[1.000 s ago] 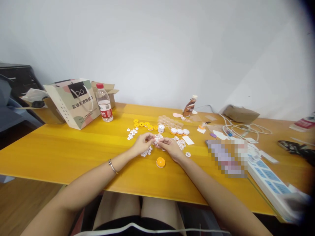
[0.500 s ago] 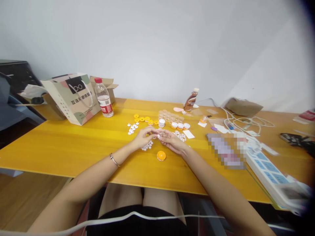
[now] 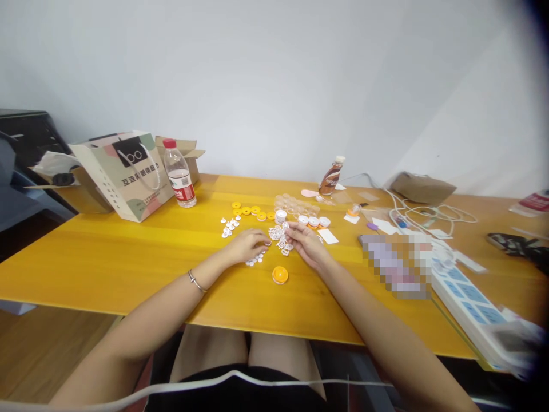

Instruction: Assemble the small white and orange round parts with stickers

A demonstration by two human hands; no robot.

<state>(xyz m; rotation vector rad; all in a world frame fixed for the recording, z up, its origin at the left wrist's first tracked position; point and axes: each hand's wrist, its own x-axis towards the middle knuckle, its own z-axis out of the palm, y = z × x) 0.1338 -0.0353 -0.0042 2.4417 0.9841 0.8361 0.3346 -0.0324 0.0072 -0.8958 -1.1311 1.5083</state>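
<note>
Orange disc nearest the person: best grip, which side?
I'd pinch the orange disc across opposite points of its round rim, from above and the near side. It lies flat, so the rim is what fingers can close on; beyond it, the white pieces, left hand and right hand would likely crowd a far-side approach.

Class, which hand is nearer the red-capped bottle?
Left. The left hand is in front and right of the red-capped bottle; the right hand is farther right, past the left.

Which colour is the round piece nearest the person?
The round piece is mostly orange on top (head view).
</note>
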